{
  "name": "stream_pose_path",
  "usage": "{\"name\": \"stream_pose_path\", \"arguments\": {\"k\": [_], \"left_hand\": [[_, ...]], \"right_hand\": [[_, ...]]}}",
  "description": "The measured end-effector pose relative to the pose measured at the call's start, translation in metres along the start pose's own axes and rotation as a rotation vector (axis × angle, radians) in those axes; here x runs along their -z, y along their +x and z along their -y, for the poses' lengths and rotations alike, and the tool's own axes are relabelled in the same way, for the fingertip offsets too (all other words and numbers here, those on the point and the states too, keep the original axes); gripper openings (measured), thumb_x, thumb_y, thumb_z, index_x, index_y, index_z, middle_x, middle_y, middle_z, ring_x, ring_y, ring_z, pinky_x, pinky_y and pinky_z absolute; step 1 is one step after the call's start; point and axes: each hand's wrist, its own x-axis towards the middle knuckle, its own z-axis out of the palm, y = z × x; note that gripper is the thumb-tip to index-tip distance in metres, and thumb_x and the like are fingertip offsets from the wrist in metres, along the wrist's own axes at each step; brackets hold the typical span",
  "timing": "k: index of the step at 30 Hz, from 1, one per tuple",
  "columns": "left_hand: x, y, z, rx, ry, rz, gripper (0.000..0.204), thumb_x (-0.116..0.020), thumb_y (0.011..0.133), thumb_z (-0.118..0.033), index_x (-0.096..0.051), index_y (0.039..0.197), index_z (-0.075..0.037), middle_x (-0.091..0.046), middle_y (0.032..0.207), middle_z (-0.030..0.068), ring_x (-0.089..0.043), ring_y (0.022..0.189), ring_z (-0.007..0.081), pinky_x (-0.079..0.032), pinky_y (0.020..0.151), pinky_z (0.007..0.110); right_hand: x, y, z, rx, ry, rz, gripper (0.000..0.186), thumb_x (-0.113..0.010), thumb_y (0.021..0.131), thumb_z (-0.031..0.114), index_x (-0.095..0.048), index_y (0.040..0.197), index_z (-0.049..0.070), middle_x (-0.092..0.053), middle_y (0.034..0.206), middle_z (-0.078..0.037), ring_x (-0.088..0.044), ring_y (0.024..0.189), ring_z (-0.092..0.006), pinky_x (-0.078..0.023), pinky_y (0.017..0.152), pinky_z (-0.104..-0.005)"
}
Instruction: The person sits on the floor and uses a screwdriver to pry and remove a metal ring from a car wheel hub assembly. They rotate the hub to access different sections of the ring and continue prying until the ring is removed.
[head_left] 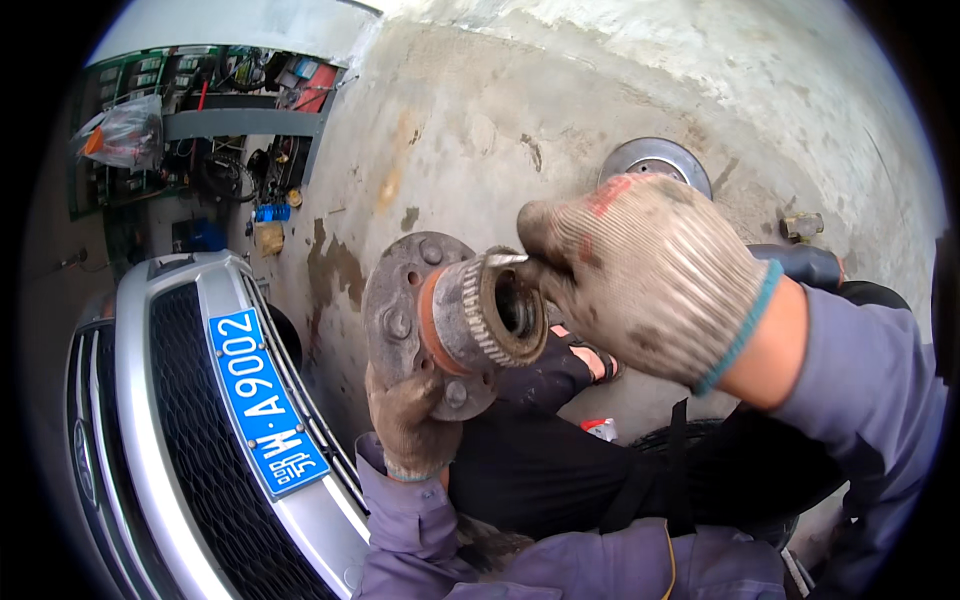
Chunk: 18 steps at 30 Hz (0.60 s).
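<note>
A wheel hub point(388, 290) is held up in front of me, its round, dirty flange studded with bolt heads. From the flange a metal barrel sticks out to the right, with an orange-brown band point(430, 318) and a toothed ring point(484, 312) around a dark bore. My left hand point(408, 425), in a soiled knit glove, grips the flange's lower edge. At the bore's rim, the fingers of my gloved right hand point(645, 280) are pinched together. A small shiny sliver point(506, 259) shows by the fingertips; whether they hold it is unclear.
A brake disc point(655, 160) lies on the concrete floor beyond my right hand, with a small metal part point(801, 227) farther right. A silver car front point(180, 400) stands close on the left. Cluttered shelves point(200, 120) are at the far left. A sandalled foot point(590, 358) shows below.
</note>
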Motion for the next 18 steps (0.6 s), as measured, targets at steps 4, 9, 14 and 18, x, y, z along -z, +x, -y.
{"name": "stream_pose_path", "arguments": {"k": [4,9,14,18], "left_hand": [[0.002,0.0,0.003,-0.074,-0.056,0.088,0.087,-0.074,0.079,-0.02,-0.038,0.155,0.003,-0.061,0.141,0.025,-0.068,0.121,0.0393,-0.061,0.096,0.053],[0.005,0.003,0.006,-0.148,-0.071,0.021,0.087,-0.074,0.079,-0.021,-0.038,0.154,0.006,-0.064,0.135,0.0269,-0.071,0.114,0.0404,-0.063,0.091,0.056],[0.009,-0.002,0.001,-0.114,-0.05,-0.004,0.093,-0.082,0.07,-0.016,-0.043,0.151,0.006,-0.064,0.137,0.0207,-0.07,0.117,0.0341,-0.061,0.097,0.044],[0.005,-0.002,0.006,-0.27,0.157,-0.033,0.099,-0.092,0.07,-0.025,-0.045,0.15,0.008,-0.064,0.137,0.0208,-0.068,0.121,0.033,-0.059,0.101,0.045]], "right_hand": [[-0.01,0.001,-0.017,0.076,-0.098,-0.153,0.025,-0.068,0.097,0.032,-0.072,0.092,0.008,-0.067,0.068,-0.016,-0.07,0.069,-0.0375,-0.055,0.066,-0.0478],[-0.028,0.012,-0.036,0.061,-0.093,0.475,0.029,-0.066,0.096,0.026,-0.074,0.118,0.009,-0.074,0.107,-0.018,-0.073,0.099,-0.0306,-0.059,0.084,-0.0446],[-0.043,-0.006,-0.033,0.51,-0.116,0.561,0.037,-0.064,0.093,0.019,-0.07,0.127,0.006,-0.074,0.105,-0.015,-0.074,0.098,-0.0279,-0.06,0.083,-0.0425],[-0.032,-0.006,-0.035,0.64,0.244,0.618,0.03,-0.063,0.096,0.019,-0.072,0.12,0.003,-0.074,0.091,-0.012,-0.074,0.081,-0.0271,-0.06,0.073,-0.0395]]}}
